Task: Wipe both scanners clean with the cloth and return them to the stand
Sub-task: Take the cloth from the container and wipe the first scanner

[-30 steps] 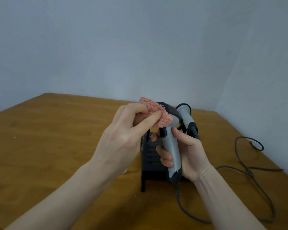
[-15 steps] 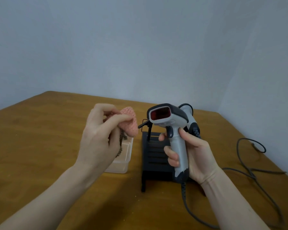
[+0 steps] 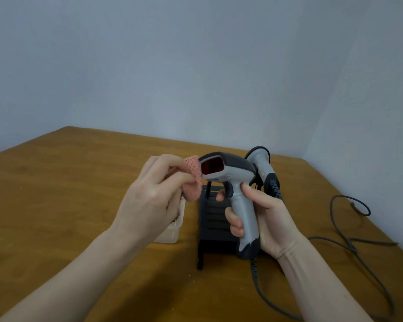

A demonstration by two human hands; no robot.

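Returned from its brief withdrawal, left hand (image 3: 149, 205) pinches cloth (image 3: 192, 180) against scanner (image 3: 228, 173) window edge; right hand (image 3: 265, 217) grips the handle, above stand (image 3: 209, 228). Second scanner (image 3: 262, 168) sits behind. Wiping evidently unfinished.

Plain pale blue-grey walls (image 3: 196, 66) meet in a corner at upper right; a brown wooden surface (image 3: 56, 194) fills the lower frame.

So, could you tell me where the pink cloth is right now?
In the head view, the pink cloth is pinched in the left hand, left of centre, at the scanner's red window.
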